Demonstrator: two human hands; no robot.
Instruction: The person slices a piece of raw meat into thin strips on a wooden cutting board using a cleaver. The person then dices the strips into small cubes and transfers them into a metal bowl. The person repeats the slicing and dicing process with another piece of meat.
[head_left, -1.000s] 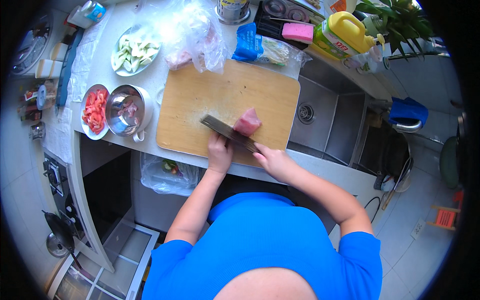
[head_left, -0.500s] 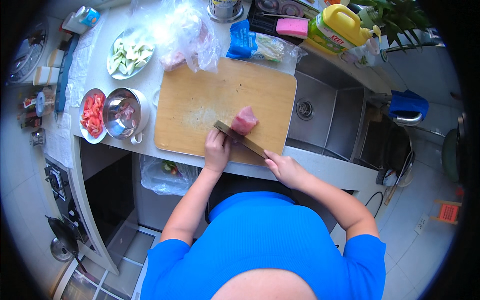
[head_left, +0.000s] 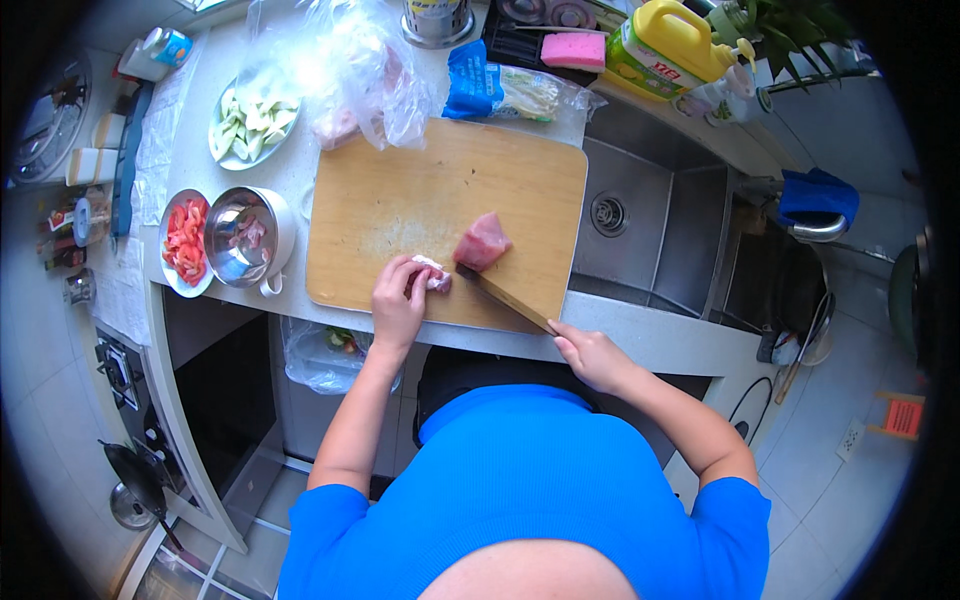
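The left hand [head_left: 397,308] is pinching a small meat piece [head_left: 436,277] on a cutting board [head_left: 365,200], the right hand [head_left: 597,357] gripping a knife [head_left: 512,302] beside a larger chunk [head_left: 484,242], while a yellow jug [head_left: 668,45] and a blue packet [head_left: 474,86] are showing print.

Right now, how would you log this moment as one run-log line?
left hand: touching small meat piece | right hand: holding knife | larger meat piece: on cutting board

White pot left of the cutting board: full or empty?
Neither: the white pot holds a few pinkish meat pieces low inside, with bare metal showing around them.
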